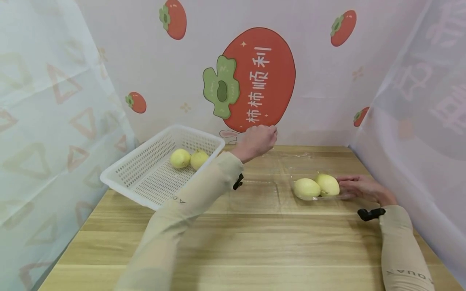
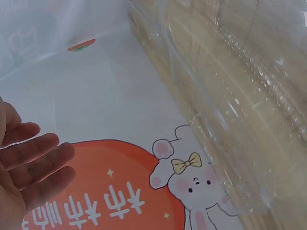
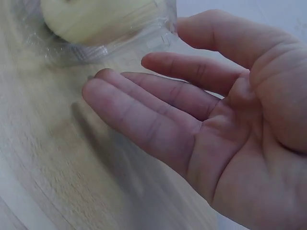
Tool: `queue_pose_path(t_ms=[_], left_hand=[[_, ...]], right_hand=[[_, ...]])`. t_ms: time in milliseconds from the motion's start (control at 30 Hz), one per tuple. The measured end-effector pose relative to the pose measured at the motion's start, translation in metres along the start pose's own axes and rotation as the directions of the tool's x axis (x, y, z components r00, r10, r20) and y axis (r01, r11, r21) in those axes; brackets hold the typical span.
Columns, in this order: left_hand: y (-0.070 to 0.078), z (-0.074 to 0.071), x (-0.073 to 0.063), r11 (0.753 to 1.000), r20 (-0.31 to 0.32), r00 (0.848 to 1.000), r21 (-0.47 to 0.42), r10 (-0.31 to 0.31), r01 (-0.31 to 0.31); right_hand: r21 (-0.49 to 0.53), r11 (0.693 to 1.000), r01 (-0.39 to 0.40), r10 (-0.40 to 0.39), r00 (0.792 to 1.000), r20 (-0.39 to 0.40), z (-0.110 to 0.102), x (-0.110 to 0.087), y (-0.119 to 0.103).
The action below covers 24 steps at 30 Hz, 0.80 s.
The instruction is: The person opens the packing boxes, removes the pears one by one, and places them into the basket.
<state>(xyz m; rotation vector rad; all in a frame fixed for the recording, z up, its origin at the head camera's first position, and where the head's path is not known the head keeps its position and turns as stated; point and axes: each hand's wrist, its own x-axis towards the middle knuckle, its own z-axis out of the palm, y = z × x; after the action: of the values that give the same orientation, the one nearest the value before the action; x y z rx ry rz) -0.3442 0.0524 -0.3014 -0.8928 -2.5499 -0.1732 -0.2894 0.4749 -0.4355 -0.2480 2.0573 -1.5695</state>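
Note:
Two pale yellow pears lie side by side in a clear plastic box, whose transparent lid spreads out to its left. My right hand is at the box's right side. In the right wrist view, its thumb meets the box's edge, while the other fingers stretch out loosely below. Above the lid's far side hovers my left hand. Its fingers are relaxed and slightly bent in the left wrist view, with nothing between them.
A white perforated basket at the left holds two more yellow pears. The wooden table is bounded by a printed cloth backdrop behind and hanging cloths at both sides.

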Motion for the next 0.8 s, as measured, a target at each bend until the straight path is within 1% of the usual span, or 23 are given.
queue_pose_path(t_ms=[200,333,433,500,567,667,733,800], left_hand=[[-0.006,-0.013,-0.009,1.0,0.03,0.999,-0.005,-0.015,0.015],[-0.012,-0.02,-0.017,1.0,0.007,1.0,-0.029,-0.01,0.011],[-0.018,-0.024,-0.026,0.998,-0.014,1.0,-0.061,-0.007,0.006],[-0.022,-0.026,-0.033,0.997,-0.031,1.0,-0.081,-0.002,-0.001],[-0.025,-0.029,-0.04,0.995,-0.05,0.999,-0.097,0.005,-0.01],[-0.029,-0.032,-0.051,0.994,-0.089,0.996,-0.104,0.022,-0.031],[-0.032,-0.035,-0.057,0.994,-0.121,0.992,-0.1,0.028,-0.04],[-0.035,-0.038,-0.063,0.994,-0.149,0.988,-0.099,0.032,-0.047]], right_hand=[[-0.136,0.99,-0.037,0.029,0.998,-0.06,-0.004,-0.005,-0.002],[-0.193,0.981,-0.03,0.017,0.998,-0.066,-0.005,-0.01,-0.007],[-0.239,0.971,-0.023,0.008,0.998,-0.063,-0.002,-0.012,-0.015],[-0.279,0.96,-0.02,-0.005,0.996,-0.09,0.001,-0.013,-0.02],[-0.323,0.946,-0.01,-0.036,0.99,-0.138,0.003,-0.015,-0.026],[-0.373,0.928,-0.001,-0.087,0.972,-0.219,0.006,-0.016,-0.035],[-0.402,0.916,0.006,-0.117,0.96,-0.253,0.007,-0.016,-0.041],[-0.424,0.906,0.012,-0.138,0.953,-0.269,0.009,-0.016,-0.048]])
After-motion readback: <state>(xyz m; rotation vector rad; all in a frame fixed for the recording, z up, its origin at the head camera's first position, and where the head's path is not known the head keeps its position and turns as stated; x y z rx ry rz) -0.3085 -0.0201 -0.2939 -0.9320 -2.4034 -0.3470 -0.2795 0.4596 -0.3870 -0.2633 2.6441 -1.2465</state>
